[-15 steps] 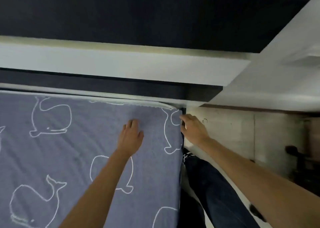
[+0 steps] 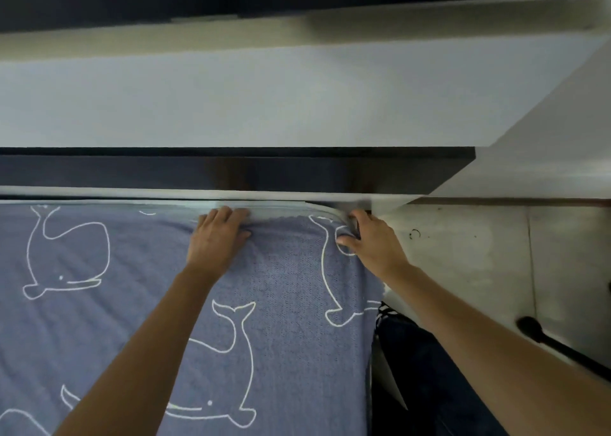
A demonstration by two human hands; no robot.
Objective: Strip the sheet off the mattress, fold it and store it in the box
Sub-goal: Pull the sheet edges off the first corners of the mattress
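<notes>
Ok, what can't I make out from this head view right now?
- Storage box: not in the frame at all.
- Left hand fingertips: curled over the sheet edge, grip unclear.
- Right hand fingers: hidden behind the mattress corner.
- Dark object on the floor: cut off by the right edge.

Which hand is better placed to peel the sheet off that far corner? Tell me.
Right. The right hand already sits at the sheet corner, fingers curled over its edge. The left hand lies flat along the top edge, away from the corner.

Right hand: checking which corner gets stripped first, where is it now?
In the head view, the right hand grips the sheet at the mattress's far right corner, right of the left hand.
</notes>
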